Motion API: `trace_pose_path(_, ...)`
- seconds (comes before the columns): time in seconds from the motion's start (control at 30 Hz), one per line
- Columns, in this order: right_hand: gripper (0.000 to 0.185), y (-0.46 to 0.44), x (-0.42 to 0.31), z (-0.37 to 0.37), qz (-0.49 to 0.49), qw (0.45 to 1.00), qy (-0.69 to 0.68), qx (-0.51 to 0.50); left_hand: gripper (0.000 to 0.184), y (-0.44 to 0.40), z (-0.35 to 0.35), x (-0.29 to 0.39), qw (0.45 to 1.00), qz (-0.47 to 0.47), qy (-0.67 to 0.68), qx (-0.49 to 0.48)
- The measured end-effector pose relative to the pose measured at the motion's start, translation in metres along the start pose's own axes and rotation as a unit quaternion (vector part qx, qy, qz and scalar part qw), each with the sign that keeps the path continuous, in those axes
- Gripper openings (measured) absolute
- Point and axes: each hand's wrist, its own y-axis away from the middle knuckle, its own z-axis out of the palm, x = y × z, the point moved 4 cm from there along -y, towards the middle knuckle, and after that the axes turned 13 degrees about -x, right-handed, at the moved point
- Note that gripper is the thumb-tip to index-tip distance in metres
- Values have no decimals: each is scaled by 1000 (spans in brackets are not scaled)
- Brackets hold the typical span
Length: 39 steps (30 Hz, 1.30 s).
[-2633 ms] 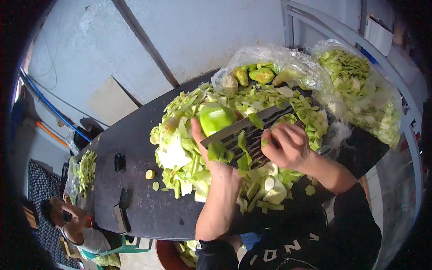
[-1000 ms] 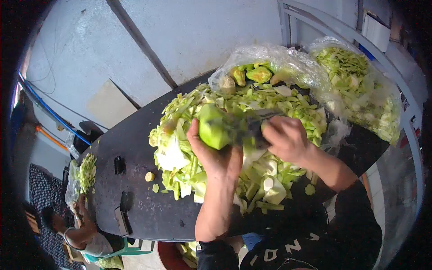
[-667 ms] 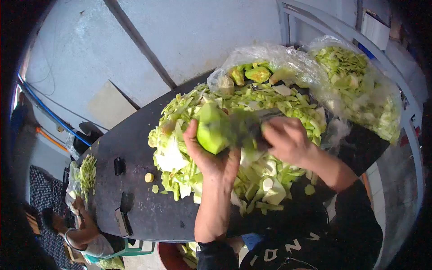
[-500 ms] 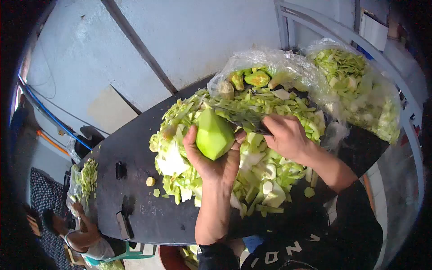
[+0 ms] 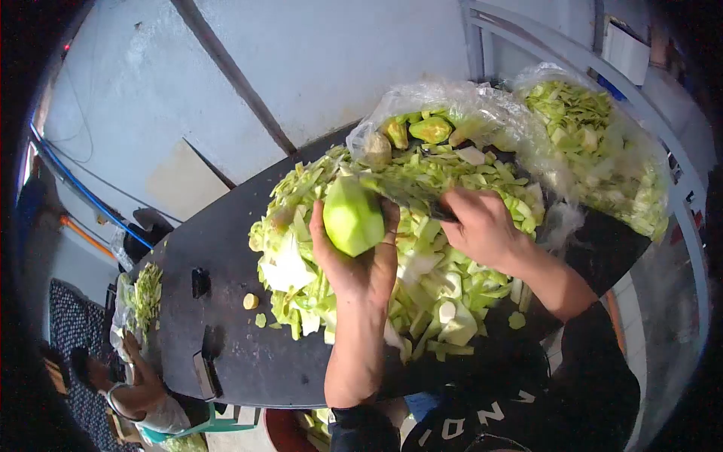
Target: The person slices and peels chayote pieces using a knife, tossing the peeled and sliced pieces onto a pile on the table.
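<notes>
A pale green, partly peeled fruit point(image 5: 352, 218) rests upright in my left hand point(image 5: 354, 264), with the fingers wrapped round its lower part. My right hand point(image 5: 482, 226) grips a knife point(image 5: 410, 197) whose blade points left toward the fruit's upper right side. Green bits cling to the blade, and whether its edge touches the fruit cannot be made out. Beneath both hands spreads a large heap of green and white peelings point(image 5: 301, 294) on the dark table point(image 5: 256, 361).
Behind the heap, a clear plastic bag point(image 5: 482, 105) holds whole green fruits point(image 5: 431, 129). A bag of cut pieces point(image 5: 595, 151) stands at the right by a metal rail. A seated person point(image 5: 143, 399) is at the left. Below the table is a red tub point(image 5: 282, 431).
The knife, earlier across the front of the fruit, is now at its upper right with fewer bits on it. The fruit has turned upright in my left hand. The person at left has reached to the table.
</notes>
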Motion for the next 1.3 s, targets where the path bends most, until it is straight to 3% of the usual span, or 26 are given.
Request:
trace_pose_path(0.07,19,3,-6,-2,-51,997,46,24,43,-1,-5,3,997,14,-18,79)
trace_pose_path(0.23,9,8,-27,-2,-215,943,230,111,48,3,-7,-2,996,-35,-67,50)
trace_pose_path(0.4,8,10,-30,2,-215,943,231,100,48,-1,-17,-4,996,-35,-83,3)
trace_pose_path(0.47,8,11,-30,2,-215,944,230,101,48,3,-14,-6,990,-19,-138,34)
trace_pose_path(0.63,10,9,-26,4,-207,948,213,115,43,10,-6,-8,990,-12,-113,79)
trace_pose_path(0.67,12,7,-18,4,-160,971,161,74,42,13,-6,-8,986,-6,-121,117)
trace_pose_path(0.73,16,4,7,14,-58,993,103,14,42,13,-4,-8,990,-8,-98,102)
trace_pose_path(0.97,18,9,-22,-6,-187,975,103,55,43,10,-2,-3,991,-35,-120,50)
trace_pose_path(1.0,18,9,-23,-6,-189,976,92,53,43,10,-2,-3,988,-43,-139,51)
trace_pose_path(1.07,18,3,-6,3,-97,992,66,41,44,11,0,-2,982,-36,-169,82)
trace_pose_path(1.1,20,0,5,9,-42,997,56,14,45,8,-1,-1,989,-54,-138,24)
trace_pose_path(1.13,20,1,8,8,-43,997,60,20,45,5,1,-1,991,-73,-108,-36)
trace_pose_path(1.27,19,4,0,-2,-46,998,45,28,46,8,3,-4,991,-42,-117,47)
trace_pose_path(1.3,19,5,-10,-10,-90,994,49,27,45,6,1,-5,990,-42,-125,44)
